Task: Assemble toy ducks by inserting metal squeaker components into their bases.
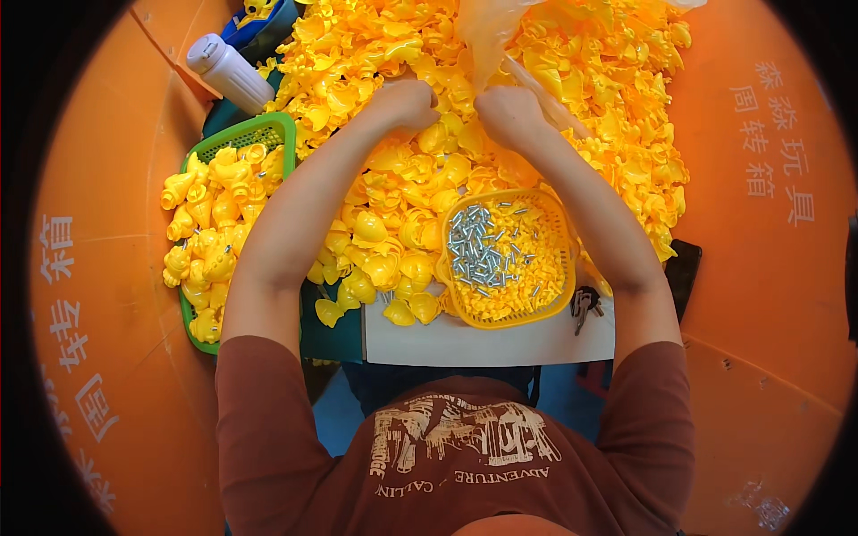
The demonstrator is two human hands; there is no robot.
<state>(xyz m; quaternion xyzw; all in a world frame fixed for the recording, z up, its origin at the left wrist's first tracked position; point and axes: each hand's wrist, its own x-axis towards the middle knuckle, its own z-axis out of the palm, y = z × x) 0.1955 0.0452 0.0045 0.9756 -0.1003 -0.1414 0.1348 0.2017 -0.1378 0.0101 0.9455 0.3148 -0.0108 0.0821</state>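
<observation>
A large heap of shiny yellow plastic shell pieces (384,179) covers the table, and both my arms reach over it. My left hand (409,105) is closed like a fist just above the heap; anything inside its fingers is hidden. Close by on the right, my right hand (511,114) is closed at the lower end of a translucent plastic bag (492,40), gripping its gathered film. Between my forearms stands a yellow basket (565,259), with silver metal pins (478,246) on its left side and small yellow plastic bits (514,299) around them.
At the left, a green basket (288,143) holds assembled yellow figures (219,205). Behind it are a white lidded bottle (231,73) and a blue container (268,27). Keys (584,304) and a dark flat object (684,272) lie at the right. Orange box walls (760,286) flank the table.
</observation>
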